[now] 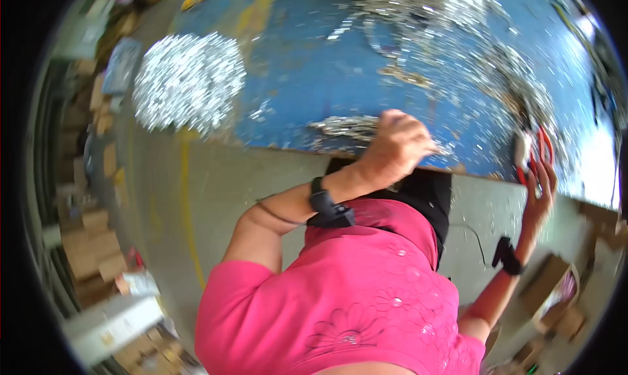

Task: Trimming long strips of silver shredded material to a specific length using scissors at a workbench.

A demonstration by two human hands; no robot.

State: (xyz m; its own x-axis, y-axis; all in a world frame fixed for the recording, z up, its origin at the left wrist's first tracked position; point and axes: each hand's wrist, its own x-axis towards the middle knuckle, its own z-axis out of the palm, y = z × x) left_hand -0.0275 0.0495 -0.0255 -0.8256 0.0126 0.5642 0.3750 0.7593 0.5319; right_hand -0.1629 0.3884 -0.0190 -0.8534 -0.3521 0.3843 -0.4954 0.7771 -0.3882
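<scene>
My left hand (398, 147) is closed, fingers curled together, just above the front edge of a blue table. What it holds, if anything, is blurred and hidden by the fingers. Right beside it lies a small heap of thin silvery metal pieces (347, 126). At the table's right front edge, my right hand (540, 193) reaches up with fingers stretched out and apart. Its fingertips are at the handles of red-handled pliers (547, 146), which lie on the table; a firm grip does not show.
A big silvery pile (190, 81) sits at the table's left end. More metal pieces (425, 9) are heaped at the back and strewn down the right side of the blue table (301, 68). Cardboard boxes (91, 244) stand on the floor at left, and an open carton (549, 290) at lower right.
</scene>
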